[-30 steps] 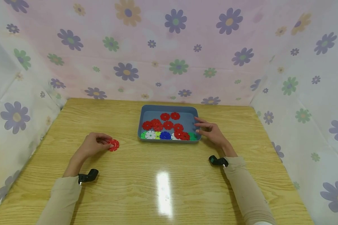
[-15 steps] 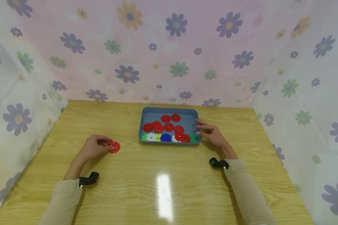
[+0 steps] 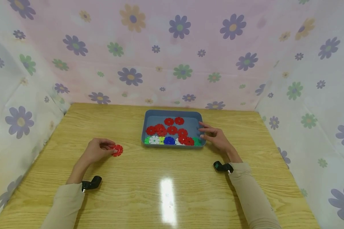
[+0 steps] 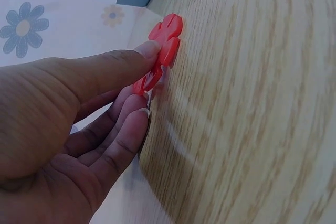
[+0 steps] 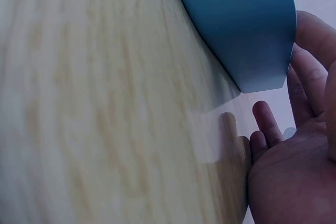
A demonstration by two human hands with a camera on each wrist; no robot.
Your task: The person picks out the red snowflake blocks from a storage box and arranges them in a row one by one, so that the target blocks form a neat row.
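Observation:
My left hand (image 3: 96, 150) pinches a red notched snowflake disc (image 3: 118, 150) between thumb and fingers, left of the tray. Up close in the left wrist view, the thumb presses the red disc (image 4: 167, 38) near its middle, and the disc is tilted just by the tabletop. My right hand (image 3: 218, 138) is at the right end of a blue-grey tray (image 3: 193, 119), its extended fingertips over the rim. In the right wrist view the hand (image 5: 299, 177) is beside the tray's outer wall (image 5: 241, 30); some fingertips are hidden behind it.
Several red discs (image 3: 172, 130) lie spread in the tray. Along its near side are white (image 3: 154, 140), blue (image 3: 169, 140), yellow and green discs. A wooden table (image 3: 143, 184) spreads out in front, with flowered cloth (image 3: 160, 57) behind and at both sides.
The head view has shifted slightly, so the scene sits a little lower in it. Both hands, the pinched disc and the tray keep their places.

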